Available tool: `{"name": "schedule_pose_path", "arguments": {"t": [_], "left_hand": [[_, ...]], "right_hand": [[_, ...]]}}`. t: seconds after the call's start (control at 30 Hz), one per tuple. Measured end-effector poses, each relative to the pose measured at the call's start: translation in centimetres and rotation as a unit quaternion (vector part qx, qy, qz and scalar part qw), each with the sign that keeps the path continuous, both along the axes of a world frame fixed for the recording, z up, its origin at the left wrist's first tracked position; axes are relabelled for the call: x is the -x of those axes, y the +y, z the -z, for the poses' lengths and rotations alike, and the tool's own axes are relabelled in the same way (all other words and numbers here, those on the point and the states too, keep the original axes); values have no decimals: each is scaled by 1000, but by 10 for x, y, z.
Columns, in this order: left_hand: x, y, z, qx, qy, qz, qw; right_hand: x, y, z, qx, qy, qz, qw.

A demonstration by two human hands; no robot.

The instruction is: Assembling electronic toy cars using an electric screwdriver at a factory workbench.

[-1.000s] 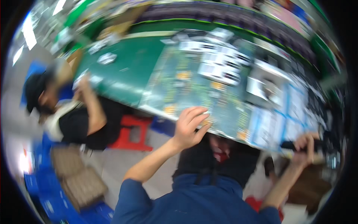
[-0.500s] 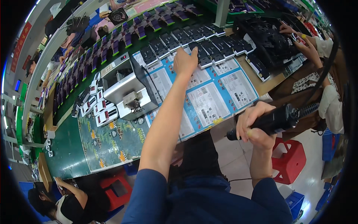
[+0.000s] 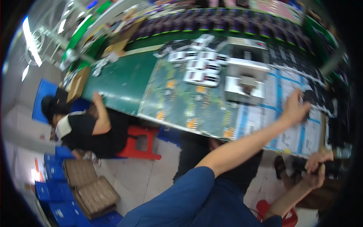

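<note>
From where I stand, the nearest item is the right hand [image 3: 315,179], low beside the bench's right end; its fingers appear curled near dark material, but blur and overlap hide the closure, so I cannot tell whether it has hold of anything. The left arm [image 3: 247,146] crosses rightward over the bench edge, presumably because the black parts [image 3: 291,58] lie on that side. The left hand [image 3: 295,109] is partly open, fingers bent, above the blue-and-white sheet [image 3: 287,143]; a dark shape sits at its fingertips, and I cannot tell whether it is gripped. The sheet likely shields the work surface. The machine [image 3: 233,91] stands left of this hand, its front toward the worker, probably for direct access. White cars [image 3: 202,78] lie grouped beside it, on the patterned sheet [image 3: 177,104]. The black parts are set close together behind and right of the machine, apparently to save space. Farther back, purple parts [image 3: 223,20] form a long row, presumably for orderly access.
</note>
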State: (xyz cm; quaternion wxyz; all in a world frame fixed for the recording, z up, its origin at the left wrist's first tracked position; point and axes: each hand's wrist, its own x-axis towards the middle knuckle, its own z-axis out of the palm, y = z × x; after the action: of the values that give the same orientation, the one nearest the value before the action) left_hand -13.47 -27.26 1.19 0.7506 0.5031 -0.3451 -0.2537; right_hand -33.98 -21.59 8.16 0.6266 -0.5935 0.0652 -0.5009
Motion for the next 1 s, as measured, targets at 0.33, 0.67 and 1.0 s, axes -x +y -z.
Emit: {"name": "schedule_pose_path", "arguments": {"t": [0.33,0.67,1.0], "left_hand": [[-109,265,-23,13,304,2,952],[-152,291,10,4,355,15,935],[-149,284,4,-13,376,7,926]], "right_hand": [[-94,-1,-32,-68,-73,23,995],[-271,48,-55,89,-92,44,991],[-281,43,-48,114,24,80,990]]}}
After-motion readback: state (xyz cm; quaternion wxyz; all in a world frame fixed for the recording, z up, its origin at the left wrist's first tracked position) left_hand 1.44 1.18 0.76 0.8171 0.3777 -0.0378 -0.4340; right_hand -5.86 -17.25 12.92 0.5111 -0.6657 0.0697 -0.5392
